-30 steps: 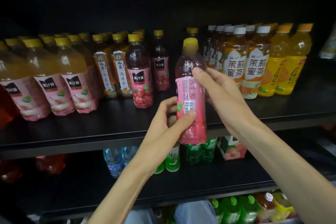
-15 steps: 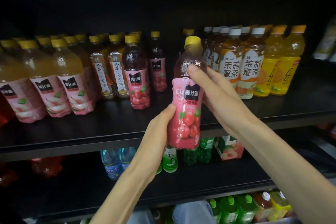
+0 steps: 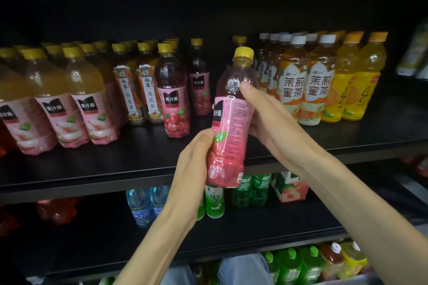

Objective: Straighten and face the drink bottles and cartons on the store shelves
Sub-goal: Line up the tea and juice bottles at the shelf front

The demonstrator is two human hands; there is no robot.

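The held bottle [image 3: 230, 132] is clear of the shelf [image 3: 139, 164], in front of its front edge, in the gap between the cherry bottle [image 3: 174, 97] and the jasmine tea bottles [image 3: 305, 85]. Its long axis is near vertical, with the yellow cap [image 3: 243, 53] tilted slightly right and away from the person.

The left hand [image 3: 192, 166] grips the lower body from the left side; the thumb lies across the label front, and the fingers wrap behind, out of view. The right hand [image 3: 271, 120] holds the upper body from the right; the thumb presses on the bare shoulder just above the label, and the fingers curl behind. Both hands are closed on the bottle. Both forearms rise from below, the right one crossing in from the lower right.

The relation that governs the next move is label orientation. The brand panel sits at the left edge of the visible surface; the fine-print panel faces the camera. The face is therefore turned left of front. Judged from this, a rotation about the long axis is needed to bring the brand panel forward before the bottle is set down upright in the gap, level with the cherry bottle. The right hand is nearer the gap.
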